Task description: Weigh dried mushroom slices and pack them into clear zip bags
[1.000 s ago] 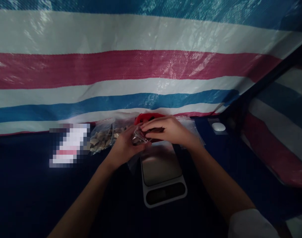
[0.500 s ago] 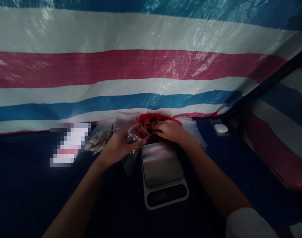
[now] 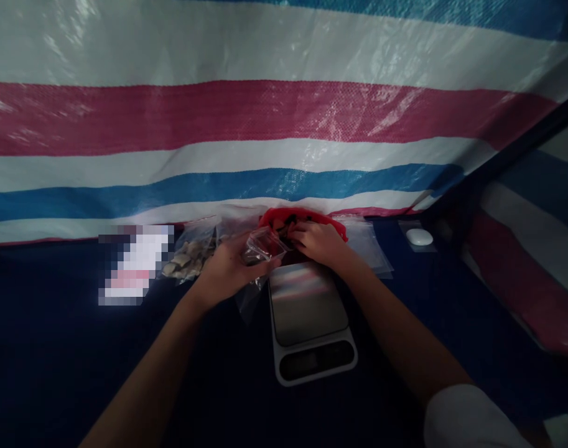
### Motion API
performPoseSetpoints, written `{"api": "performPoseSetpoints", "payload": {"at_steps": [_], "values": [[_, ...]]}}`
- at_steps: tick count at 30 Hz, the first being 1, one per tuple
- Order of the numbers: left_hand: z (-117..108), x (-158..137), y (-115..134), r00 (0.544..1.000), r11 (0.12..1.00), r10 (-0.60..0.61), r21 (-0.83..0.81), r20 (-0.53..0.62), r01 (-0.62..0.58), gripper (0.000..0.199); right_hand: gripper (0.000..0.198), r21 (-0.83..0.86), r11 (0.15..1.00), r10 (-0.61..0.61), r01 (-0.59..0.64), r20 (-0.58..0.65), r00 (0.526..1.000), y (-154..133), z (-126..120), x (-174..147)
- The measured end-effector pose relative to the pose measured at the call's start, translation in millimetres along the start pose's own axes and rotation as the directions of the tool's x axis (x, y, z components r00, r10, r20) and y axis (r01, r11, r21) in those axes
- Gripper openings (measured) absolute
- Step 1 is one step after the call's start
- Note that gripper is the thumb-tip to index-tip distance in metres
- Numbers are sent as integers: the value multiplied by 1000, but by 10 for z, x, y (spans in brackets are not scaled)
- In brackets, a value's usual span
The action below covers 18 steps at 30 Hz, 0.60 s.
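My left hand [image 3: 228, 266] is closed on a clear plastic bag [image 3: 265, 246], with its mouth spread open toward the red bag. Some pieces, too dim to name, seem to lie low in it. My right hand [image 3: 318, 241] reaches into the red bag [image 3: 337, 224], which holds dark brown, chip-like pieces [image 3: 281, 229]. Its fingers are bent down among these pieces, and the fingertips are partly hidden. Just below both hands sits a kitchen scale [image 3: 309, 305] with a bare metal plate and a dark display.
Filled clear bags of pale, shell-like pieces [image 3: 188, 260] lie left of my left hand. Flat clear bags [image 3: 370, 246] are right of the red bag. A white oval object [image 3: 419, 237] rests farther right, a blurred-out item [image 3: 137, 264] far left. Striped sheeting [image 3: 265, 112] hangs behind.
The whole view has shifted slightly. My right hand's fingers have moved a little within the red bag; my left hand keeps hold of the clear bag.
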State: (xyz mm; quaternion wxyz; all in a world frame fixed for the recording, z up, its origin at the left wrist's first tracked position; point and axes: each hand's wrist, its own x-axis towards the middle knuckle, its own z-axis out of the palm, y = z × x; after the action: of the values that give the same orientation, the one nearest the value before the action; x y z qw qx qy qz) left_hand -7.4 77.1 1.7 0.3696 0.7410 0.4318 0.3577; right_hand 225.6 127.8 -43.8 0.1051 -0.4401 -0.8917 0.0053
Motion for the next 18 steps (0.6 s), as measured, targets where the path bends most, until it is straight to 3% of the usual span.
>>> {"api": "performPoseSetpoints", "payload": {"at_steps": [8,18], "values": [[19,-7,-32,999,1000,-25,14,-30,25,34,34,5,993,115,-115,12,993,-39,-110,6],[48,-12,-20,999,999,-41,27,-13,42,31,31,63,994,89,-90,20,996,3,-98,3]]}}
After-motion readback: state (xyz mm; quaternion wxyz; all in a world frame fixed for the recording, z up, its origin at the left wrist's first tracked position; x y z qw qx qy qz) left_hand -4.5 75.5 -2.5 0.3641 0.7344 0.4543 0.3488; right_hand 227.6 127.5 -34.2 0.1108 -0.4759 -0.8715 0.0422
